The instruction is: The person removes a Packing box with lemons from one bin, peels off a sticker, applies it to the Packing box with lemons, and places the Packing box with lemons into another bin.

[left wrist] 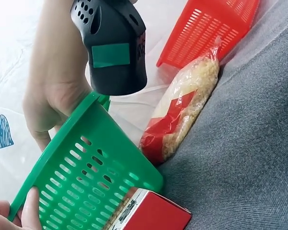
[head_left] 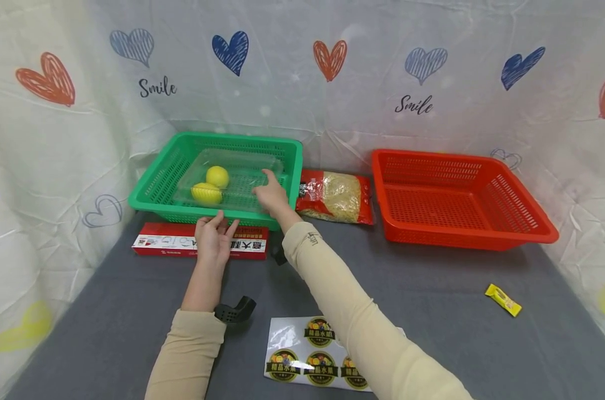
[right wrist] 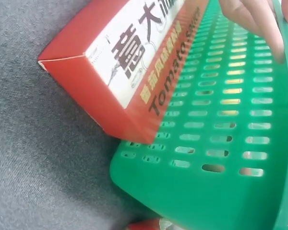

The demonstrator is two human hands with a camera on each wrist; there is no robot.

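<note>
Left hand (head_left: 214, 239): pinches the green basket's (head_left: 294, 172) near rim; a hard pull could tip it.
Yellow pieces (head_left: 218, 177): in the basket's near-left half; might roll if the clear container (head_left: 242, 158) tilts.
Right hand (head_left: 271, 193): fingers apart over the container's right end, contact unclear; a push might slide it.
Views: left wrist shows digits either side of the rim; only the head view shows the right fingertips.

Staged tabletop setup, room type unclear: heart-and-"Smile" printed sheet (head_left: 277, 100) hung beyond the fingers (head_left: 270, 178), grey cloth-like surface (head_left: 432, 300) below them.
</note>
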